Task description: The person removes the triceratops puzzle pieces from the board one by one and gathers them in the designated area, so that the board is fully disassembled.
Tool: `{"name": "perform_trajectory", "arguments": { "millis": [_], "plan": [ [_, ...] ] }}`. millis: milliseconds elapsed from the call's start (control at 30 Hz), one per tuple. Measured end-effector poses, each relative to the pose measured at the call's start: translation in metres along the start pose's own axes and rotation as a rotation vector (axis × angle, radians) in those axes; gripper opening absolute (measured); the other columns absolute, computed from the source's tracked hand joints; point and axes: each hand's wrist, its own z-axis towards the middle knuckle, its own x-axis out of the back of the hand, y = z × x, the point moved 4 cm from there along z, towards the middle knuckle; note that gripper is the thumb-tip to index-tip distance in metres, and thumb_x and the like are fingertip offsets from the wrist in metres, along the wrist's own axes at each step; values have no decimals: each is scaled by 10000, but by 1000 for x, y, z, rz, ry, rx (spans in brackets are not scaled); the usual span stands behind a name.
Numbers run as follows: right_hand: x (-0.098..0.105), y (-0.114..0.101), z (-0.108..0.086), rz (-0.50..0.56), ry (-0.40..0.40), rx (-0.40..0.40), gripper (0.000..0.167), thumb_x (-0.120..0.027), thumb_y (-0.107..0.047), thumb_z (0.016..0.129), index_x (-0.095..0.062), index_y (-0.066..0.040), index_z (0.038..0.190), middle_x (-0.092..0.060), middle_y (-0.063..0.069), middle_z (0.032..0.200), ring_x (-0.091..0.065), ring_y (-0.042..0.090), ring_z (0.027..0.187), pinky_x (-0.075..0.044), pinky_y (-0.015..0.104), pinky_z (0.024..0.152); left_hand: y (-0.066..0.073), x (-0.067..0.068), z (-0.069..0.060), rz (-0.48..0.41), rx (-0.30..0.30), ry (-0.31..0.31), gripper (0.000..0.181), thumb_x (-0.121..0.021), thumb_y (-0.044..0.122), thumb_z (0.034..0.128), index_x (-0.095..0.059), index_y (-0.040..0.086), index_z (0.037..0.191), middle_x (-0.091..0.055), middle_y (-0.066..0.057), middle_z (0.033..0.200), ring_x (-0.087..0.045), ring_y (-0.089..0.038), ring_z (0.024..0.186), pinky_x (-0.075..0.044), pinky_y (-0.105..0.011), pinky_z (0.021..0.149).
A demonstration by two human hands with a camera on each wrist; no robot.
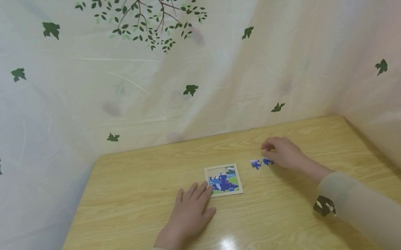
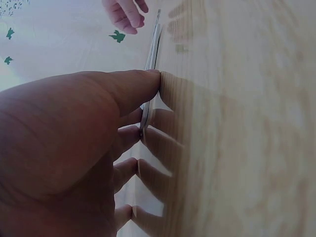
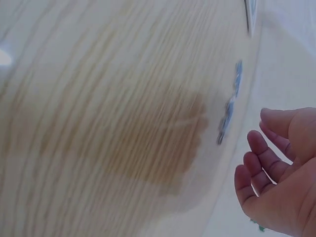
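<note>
A small square jigsaw puzzle in a pale frame (image 1: pixel 239 177) lies on the table, showing a blue dinosaur picture with a plain beige patch at its upper left. My left hand (image 1: pixel 189 214) rests with spread, fairly straight fingers, the fingertips touching the frame's left side; the left wrist view shows the frame edge-on (image 2: pixel 152 54) at the fingers. Right of the frame lie two blue jigsaw pieces, one at left (image 1: pixel 256 164) and one at right (image 1: pixel 268 161). Just above the right piece hovers my right hand (image 1: pixel 285 154), fingers loosely bent. Nothing shows between its fingers in the right wrist view.
The wooden table (image 1: pixel 132 172) reaches back to a pale curtain (image 1: pixel 149 107) printed with leaves and branches. Curtain also hangs along both sides. A bright light reflection lies on the tabletop near the front.
</note>
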Motion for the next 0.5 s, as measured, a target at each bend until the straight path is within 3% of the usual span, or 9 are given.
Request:
{"name": "perform_trajectory", "arguments": {
  "millis": [500],
  "plan": [
    [-15, -44, 0, 50, -21, 160, 270, -759, -113, 1050, -762, -40, 1310, -741, 159, 1285, -622, 417, 1268, -490, 634, 1099, -2, -2, 1, 7, -1, -3, 659, -566, 436, 1149, -420, 123, 1710, -328, -91, 1791, -262, -408, 1652, -101, -711, 1319]
  ]
}}
